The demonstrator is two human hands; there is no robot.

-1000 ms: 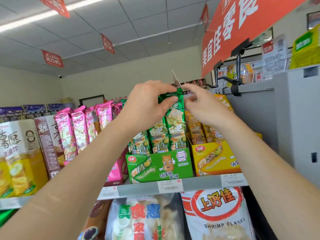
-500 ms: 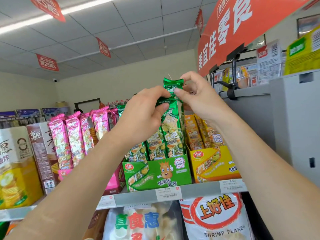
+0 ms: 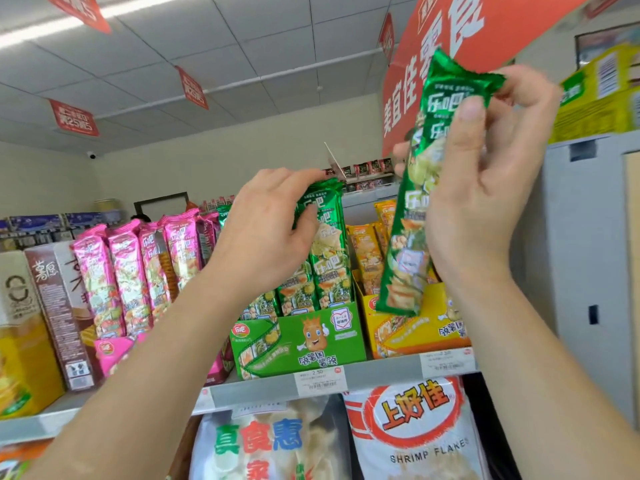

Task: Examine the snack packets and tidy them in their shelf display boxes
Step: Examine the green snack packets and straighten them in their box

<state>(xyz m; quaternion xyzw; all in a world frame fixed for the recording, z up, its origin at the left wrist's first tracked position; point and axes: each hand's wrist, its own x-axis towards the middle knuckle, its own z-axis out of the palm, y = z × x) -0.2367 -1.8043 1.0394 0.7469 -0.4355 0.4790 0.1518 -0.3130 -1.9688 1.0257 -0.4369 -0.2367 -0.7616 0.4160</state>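
Up at the top shelf, from the head camera, I see my right hand (image 3: 485, 202) raised at the right, thumb pressed across the front of a single green packet (image 3: 412, 216) and fingers curled behind it, pinching it near its upper end. That packet hangs free of any box, tilted slightly, its crimped top against the red banner (image 3: 450, 46) and its lower end in front of the yellow display box (image 3: 415, 330). My left hand (image 3: 266, 230) is lower and nearer the middle, fingers curled over the tops of the standing green packets (image 3: 329, 251) and gripping the front one by its top edge. Those packets stand upright in the green display box (image 3: 298, 337), which sits on the shelf edge (image 3: 381, 372) just beside the yellow box, behind a price label (image 3: 320, 377). Yellow packets (image 3: 367, 251) stand in the yellow box; pink packets (image 3: 131, 271) stand in a row to the left. Below the shelf hangs a shrimp flakes bag (image 3: 415, 431)
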